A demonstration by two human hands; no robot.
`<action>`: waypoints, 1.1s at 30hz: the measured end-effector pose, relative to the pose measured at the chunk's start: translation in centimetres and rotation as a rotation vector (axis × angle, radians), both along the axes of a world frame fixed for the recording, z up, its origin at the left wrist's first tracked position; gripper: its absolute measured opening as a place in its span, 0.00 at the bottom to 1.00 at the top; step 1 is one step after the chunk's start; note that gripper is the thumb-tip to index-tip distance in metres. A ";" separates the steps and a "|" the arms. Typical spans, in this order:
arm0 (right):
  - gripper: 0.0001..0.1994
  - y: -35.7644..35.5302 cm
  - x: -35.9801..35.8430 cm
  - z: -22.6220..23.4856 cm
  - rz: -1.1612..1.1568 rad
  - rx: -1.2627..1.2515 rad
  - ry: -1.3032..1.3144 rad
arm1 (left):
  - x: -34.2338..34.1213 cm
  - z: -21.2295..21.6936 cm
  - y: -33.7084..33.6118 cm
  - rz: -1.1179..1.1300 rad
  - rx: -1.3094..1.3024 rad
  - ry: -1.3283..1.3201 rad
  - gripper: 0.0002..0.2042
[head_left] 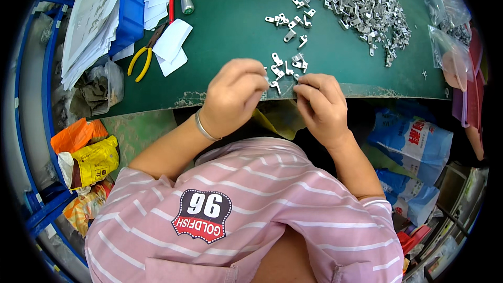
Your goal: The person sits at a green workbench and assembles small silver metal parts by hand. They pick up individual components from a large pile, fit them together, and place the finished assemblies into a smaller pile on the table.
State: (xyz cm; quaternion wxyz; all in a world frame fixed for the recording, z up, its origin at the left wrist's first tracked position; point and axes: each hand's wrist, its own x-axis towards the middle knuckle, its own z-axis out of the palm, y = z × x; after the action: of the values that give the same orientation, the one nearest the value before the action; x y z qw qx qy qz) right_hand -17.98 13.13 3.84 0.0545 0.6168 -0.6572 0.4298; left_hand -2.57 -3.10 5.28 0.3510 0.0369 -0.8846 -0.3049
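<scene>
My left hand [234,93] is at the front edge of the green table, its fingers curled and pinched together; what sits between the fingertips is mostly hidden. Opposite it, my right hand [324,106] is closed too, with the tip of a small metal bracket [296,77] showing at its fingertips. Whether that piece is gripped or only touched is unclear. Between and just beyond both hands lie several loose bent metal brackets [276,58] with holes. Farther back is another loose group of brackets [290,35].
A big heap of metal brackets [361,2] covers the far right of the green table [225,26]. At left lie yellow-handled pliers [140,64], white paper slips [172,42], a blue bin [131,13] and stacked sheets [94,21]. Clear plastic bags [448,10] sit at the right edge.
</scene>
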 end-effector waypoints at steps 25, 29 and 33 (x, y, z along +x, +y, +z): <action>0.13 0.7 0.5 0.8 0.166 -0.015 -0.111 | 0.5 -0.3 2.0 -0.138 0.049 -0.093 0.12; 0.13 -1.7 -0.9 0.9 -0.213 -0.015 -0.037 | -1.5 0.8 1.3 0.009 0.008 -0.149 0.11; 0.13 -1.2 -1.1 0.3 -0.082 0.017 -0.012 | -0.9 0.5 1.5 -0.090 0.022 -0.157 0.10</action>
State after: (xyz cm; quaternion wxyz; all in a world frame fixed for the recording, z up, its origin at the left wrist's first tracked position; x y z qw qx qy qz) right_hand -19.07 11.92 4.16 0.0630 0.5872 -0.6860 0.4251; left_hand -3.44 -1.63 5.83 0.2660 0.0249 -0.9068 -0.3260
